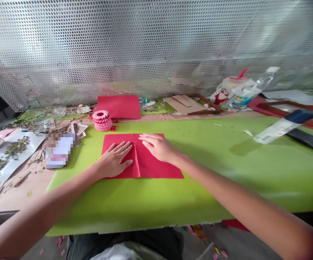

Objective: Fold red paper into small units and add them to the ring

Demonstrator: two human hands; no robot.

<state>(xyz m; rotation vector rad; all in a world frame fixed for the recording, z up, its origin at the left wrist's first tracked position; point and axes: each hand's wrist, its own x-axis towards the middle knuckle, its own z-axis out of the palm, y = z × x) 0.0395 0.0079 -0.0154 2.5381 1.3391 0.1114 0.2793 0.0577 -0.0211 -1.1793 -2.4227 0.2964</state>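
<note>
A sheet of red paper (162, 169) lies on the green table cover in front of me, with a crease down its middle and its left part folded over. My left hand (115, 159) rests flat on the left part, fingers spread. Over the upper right part is my right hand (156, 146), its fingers stretched toward the crease and nothing seen in them. Behind my left hand stands a pink ruffled paper piece (102, 121), ring-shaped on top. Another red sheet (118, 106) lies just beyond it.
At left are a phone-like item (60, 151), blurred out, and dried plant bits (17, 146) on white paper. A tall container with a dark cap (283, 126), a plastic bottle (250, 92) and a wooden frame (209, 104) stand or lie toward the right. A perforated metal panel (145, 43) rises behind.
</note>
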